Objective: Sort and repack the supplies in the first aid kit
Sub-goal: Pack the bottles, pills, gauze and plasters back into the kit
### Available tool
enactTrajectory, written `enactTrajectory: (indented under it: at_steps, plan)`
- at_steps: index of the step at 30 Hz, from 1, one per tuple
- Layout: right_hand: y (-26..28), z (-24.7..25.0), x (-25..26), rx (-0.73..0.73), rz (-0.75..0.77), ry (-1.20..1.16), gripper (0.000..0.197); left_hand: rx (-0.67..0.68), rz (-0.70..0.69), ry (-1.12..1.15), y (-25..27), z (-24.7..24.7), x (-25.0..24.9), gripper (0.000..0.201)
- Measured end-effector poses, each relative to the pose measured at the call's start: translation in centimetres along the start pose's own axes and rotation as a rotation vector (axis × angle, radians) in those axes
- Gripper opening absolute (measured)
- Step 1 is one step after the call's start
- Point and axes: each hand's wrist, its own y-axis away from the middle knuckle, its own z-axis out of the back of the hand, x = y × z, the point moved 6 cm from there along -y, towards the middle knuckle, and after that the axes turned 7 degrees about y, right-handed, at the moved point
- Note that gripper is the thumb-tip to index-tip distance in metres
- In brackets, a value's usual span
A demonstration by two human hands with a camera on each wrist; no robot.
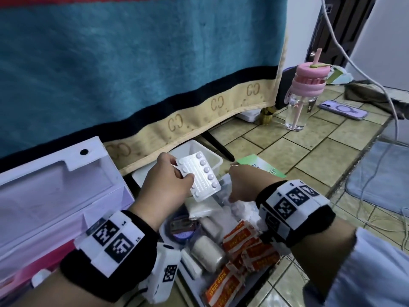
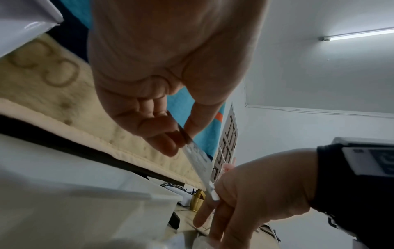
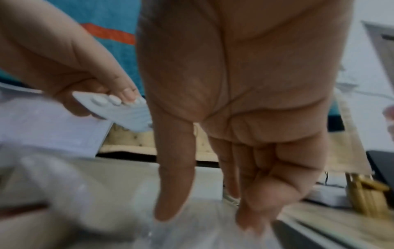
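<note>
Nearest, at 6 o'clock, plasters (image 1: pixel 241 258) and gauze rolls (image 1: pixel 207 253) lay heaped on the floor. Above them, left hand (image 1: pixel 164 187) pinched blister pack (image 1: pixel 199 176) by one edge, thumb on top. Right hand (image 1: pixel 243 185) at 3 o'clock hung loose, holding nothing. Tub (image 1: pixel 215 159) sat at 12 o'clock. Risk: thin edge pinch could slip, pack dropping into the heap unsorted.

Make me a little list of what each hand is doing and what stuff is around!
left hand: pinches a white pill blister pack
right hand: holds nothing, fingers reaching down over the supplies
below hands: bandage rolls, orange plaster packets
left side: open white kit case
far right: pink-lidded bottle, purple phone
</note>
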Motion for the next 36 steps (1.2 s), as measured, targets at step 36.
enactTrajectory:
  at_steps: [36]
  plan:
    - [-3.0, 2.3, 0.8, 0.130, -0.003, 0.263, 0.034, -0.022, 0.006, -0.003, 0.2, 1.4, 2.2, 0.030]
